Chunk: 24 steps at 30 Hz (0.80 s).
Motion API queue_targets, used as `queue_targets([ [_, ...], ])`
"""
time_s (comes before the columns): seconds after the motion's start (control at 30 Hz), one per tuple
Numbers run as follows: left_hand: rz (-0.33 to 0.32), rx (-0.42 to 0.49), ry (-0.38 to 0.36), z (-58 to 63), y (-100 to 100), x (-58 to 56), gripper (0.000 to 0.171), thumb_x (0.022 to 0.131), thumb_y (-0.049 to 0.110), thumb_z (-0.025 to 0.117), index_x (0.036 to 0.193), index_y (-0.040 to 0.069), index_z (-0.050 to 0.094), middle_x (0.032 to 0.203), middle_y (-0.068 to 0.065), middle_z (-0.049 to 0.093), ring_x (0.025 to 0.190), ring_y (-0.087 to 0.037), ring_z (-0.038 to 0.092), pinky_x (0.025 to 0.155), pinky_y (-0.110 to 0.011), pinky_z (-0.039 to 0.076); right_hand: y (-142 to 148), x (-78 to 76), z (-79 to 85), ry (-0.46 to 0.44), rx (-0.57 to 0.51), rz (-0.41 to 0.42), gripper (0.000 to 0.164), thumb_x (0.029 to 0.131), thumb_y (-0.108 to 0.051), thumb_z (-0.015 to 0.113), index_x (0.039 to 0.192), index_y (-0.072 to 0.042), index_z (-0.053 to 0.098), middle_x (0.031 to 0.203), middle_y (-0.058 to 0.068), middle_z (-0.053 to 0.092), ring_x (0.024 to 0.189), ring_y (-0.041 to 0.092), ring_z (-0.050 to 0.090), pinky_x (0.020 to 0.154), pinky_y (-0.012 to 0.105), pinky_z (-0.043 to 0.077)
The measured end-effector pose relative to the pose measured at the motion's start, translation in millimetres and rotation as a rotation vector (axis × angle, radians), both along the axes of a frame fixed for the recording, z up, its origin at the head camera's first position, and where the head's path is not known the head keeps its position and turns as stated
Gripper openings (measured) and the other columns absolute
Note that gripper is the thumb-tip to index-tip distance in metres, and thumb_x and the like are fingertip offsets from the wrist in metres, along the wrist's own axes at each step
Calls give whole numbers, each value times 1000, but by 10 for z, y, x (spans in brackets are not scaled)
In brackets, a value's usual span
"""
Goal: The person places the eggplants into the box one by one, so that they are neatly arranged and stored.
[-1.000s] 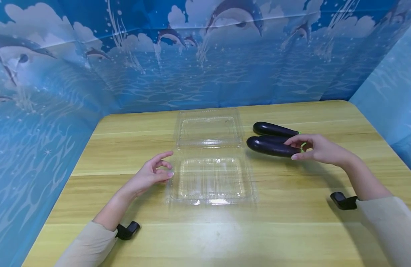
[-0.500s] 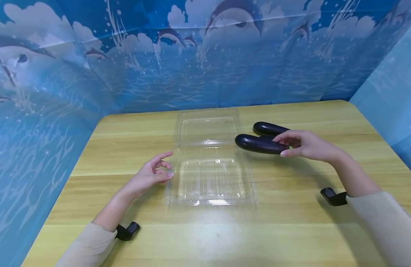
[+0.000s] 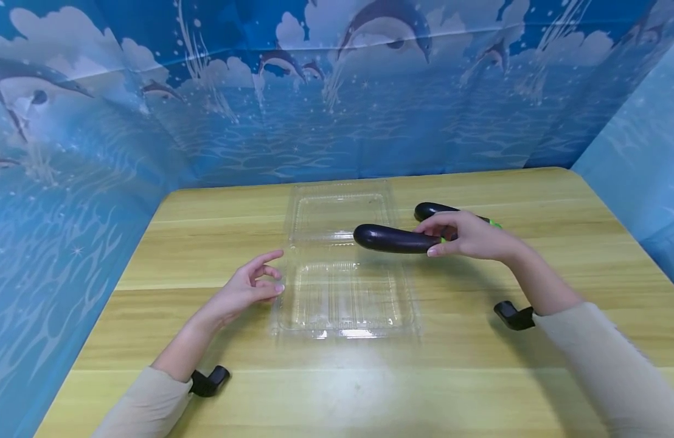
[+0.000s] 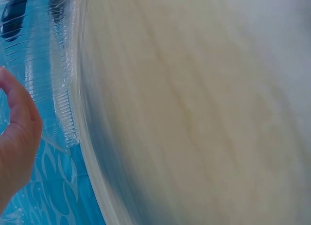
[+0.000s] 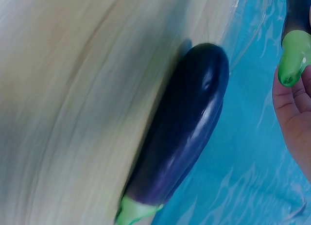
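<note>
My right hand (image 3: 468, 236) grips a dark purple eggplant (image 3: 394, 239) by its green stem end. The eggplant is raised and lies crosswise over the hinge side of a clear plastic clamshell box (image 3: 345, 298), its round end pointing left. In the right wrist view its green cap (image 5: 294, 55) shows at the fingers. Another eggplant (image 5: 182, 123) lies on the table there, with the edge of a further one just behind it; in the head view my right hand partly covers them. My left hand (image 3: 249, 286), fingers loosely spread, is at the box's left edge, holding nothing.
The box's lid (image 3: 342, 210) lies folded back flat toward the table's far edge. A wooden table (image 3: 337, 389) carries everything. Blue dolphin-print cloth (image 3: 337, 134) hangs behind it and at both sides. Each wrist wears a small black camera.
My right hand has carried the eggplant left, away from the others on the table to over the box. The left hand has stayed in place.
</note>
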<state>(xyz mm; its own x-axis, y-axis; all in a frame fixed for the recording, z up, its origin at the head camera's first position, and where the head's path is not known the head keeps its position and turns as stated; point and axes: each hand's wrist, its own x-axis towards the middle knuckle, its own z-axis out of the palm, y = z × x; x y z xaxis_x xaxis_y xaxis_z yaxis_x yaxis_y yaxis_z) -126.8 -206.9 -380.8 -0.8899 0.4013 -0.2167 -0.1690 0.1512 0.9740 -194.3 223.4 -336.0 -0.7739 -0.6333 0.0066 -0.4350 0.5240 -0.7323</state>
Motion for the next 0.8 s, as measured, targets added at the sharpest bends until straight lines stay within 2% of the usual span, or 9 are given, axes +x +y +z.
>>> queue_targets([
  [0.17, -1, -1, 1, -13, -4, 1, 72, 85, 0, 63, 146, 6, 25, 108, -13, 45, 84, -15, 59, 75, -27, 53, -137, -48, 1, 5, -4, 23, 39, 81, -19, 73, 117, -10, 63, 103, 2, 60, 90, 19, 52, 72, 32, 48],
  [0.47, -1, 27, 3, -6, 6, -9, 73, 84, -4, 62, 146, 5, 24, 106, -12, 44, 77, -11, 58, 72, -23, 53, -374, -97, 13, 60, 8, 98, 40, 80, -20, 74, 117, -10, 63, 104, 1, 60, 89, 18, 51, 72, 35, 48],
  [0.8, -3, 20, -1, 11, 10, -18, 73, 85, -4, 61, 146, 5, 23, 105, -12, 44, 75, -10, 58, 73, -24, 53, -628, -134, -42, 41, -18, 150, 38, 79, -18, 75, 115, -10, 65, 101, -1, 62, 87, 17, 51, 69, 34, 47],
])
